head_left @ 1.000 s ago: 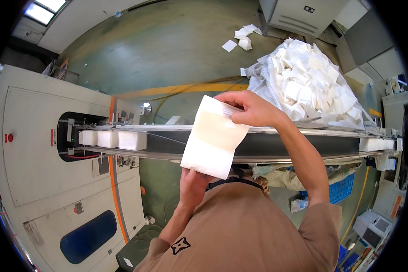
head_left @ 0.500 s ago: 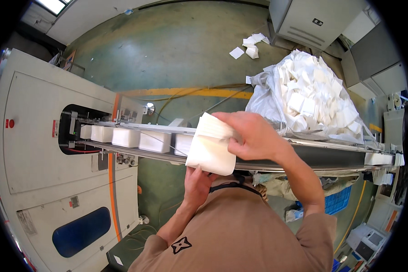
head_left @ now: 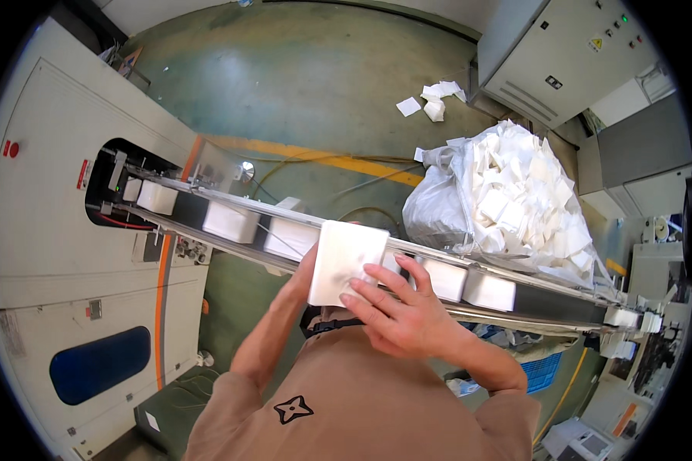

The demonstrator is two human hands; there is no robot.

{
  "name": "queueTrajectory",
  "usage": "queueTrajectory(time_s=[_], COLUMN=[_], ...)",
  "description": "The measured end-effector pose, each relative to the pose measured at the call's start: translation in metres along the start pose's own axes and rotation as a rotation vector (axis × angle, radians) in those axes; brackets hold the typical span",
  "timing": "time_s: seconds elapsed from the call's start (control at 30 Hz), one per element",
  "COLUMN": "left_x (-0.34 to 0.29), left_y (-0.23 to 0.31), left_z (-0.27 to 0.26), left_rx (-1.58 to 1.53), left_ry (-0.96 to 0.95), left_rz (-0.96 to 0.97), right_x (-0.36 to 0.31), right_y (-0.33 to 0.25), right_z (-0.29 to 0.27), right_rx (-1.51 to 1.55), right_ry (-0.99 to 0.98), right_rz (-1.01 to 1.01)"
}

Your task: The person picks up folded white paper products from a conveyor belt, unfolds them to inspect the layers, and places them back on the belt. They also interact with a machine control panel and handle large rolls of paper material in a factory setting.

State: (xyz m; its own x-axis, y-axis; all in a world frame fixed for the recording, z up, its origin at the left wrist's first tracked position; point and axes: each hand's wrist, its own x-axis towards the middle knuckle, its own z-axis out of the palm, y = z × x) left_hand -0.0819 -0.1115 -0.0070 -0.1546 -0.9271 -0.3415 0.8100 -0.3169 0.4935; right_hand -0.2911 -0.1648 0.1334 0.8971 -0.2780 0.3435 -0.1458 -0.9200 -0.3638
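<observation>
Over the conveyor belt (head_left: 207, 201), we are now pressing the white tissue pack (head_left: 344, 261) flat between our left hand (head_left: 306, 265) beneath and spread right hand (head_left: 400, 311) on top, having turned it down from upright.

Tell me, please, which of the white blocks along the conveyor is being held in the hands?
The block between the right hand and left hand; the other blocks lie on the conveyor, untouched.

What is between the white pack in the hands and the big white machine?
In the head view, two white packs ride the belt between them.
</observation>
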Motion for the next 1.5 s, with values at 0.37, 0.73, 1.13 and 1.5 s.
queueTrajectory(time_s=[0.37,0.73,1.13,1.5], left_x=[0.007,0.001,-0.012,-0.011], left_y=[0.026,-0.009,-0.020,-0.001], left_z=[-0.007,-0.058,-0.067,-0.048], left_rx=[0.286,0.379,0.246,0.332], left_ry=[-0.100,-0.316,-0.232,-0.251], left_rz=[-0.461,-0.443,-0.537,-0.475], right_x=[0.014,0.056,0.059,0.058], right_y=[0.027,0.087,0.094,0.063], right_z=[-0.006,0.014,0.030,-0.006], right_rx=[-0.052,0.992,1.183,0.620], right_ry=[-0.052,-0.425,-0.468,-0.396], right_rz=[-0.167,0.461,0.504,0.101])
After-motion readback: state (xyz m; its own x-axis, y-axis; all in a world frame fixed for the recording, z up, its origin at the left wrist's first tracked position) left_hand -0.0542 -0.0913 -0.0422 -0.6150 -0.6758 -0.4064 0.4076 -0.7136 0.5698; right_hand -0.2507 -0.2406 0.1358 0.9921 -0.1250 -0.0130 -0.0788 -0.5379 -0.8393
